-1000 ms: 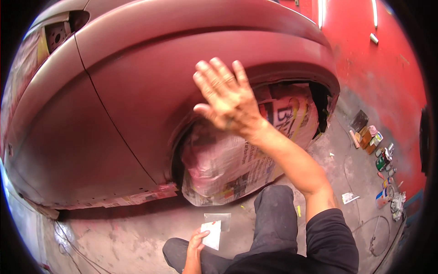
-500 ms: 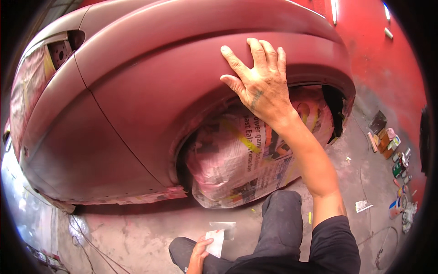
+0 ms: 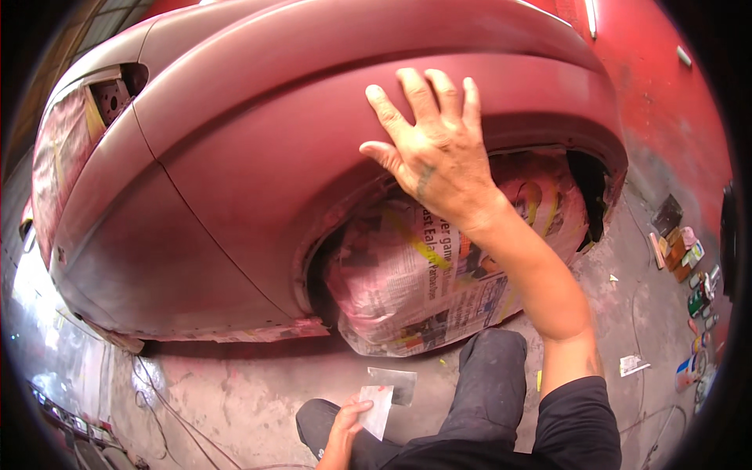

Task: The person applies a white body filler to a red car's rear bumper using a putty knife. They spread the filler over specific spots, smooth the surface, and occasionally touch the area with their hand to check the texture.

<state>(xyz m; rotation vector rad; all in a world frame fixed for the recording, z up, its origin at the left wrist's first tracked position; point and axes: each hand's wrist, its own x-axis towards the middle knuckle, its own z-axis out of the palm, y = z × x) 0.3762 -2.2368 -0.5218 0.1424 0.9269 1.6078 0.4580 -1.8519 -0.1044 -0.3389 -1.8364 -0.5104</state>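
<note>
Your right hand (image 3: pixel 442 160) is spread wide over the car's reddish body panel (image 3: pixel 258 168), just above the wheel arch, fingers apart and palm toward the surface. It grips nothing. The fingers look laid on the panel, though how firmly they press you can't tell from this view. Your left hand (image 3: pixel 348 421) is low, by your knee, pinching a small white sheet (image 3: pixel 377 413) between thumb and fingers. Just behind that sheet shows a greyish, see-through rectangle (image 3: pixel 403 384) (whether it lies on the floor or touches the sheet is unclear).

As for how far things stand, the covering looks done: newspaper masking (image 3: pixel 392 286) wraps the wheel inside the arch, and stained paper (image 3: pixel 63 137) covers an area at the far left of the car. The body panel and the neighbouring panel (image 3: pixel 149 258), beyond the dark seam, both have a dull, matte finish, so a coat or sanded layer seems to be on already, with darker, cloudy tones toward the lower left. No gloss finish shows there, and the masking is not yet off, so the surface work reads as partway along rather than complete. The white sheet is in your left hand, away from the bodywork.

On the concrete floor (image 3: pixel 258 384), well to your right, a brown box (image 3: pixel 678 257) and a blue-and-white can (image 3: pixel 688 372) stand among other supplies near the red wall (image 3: pixel 666 110).
</note>
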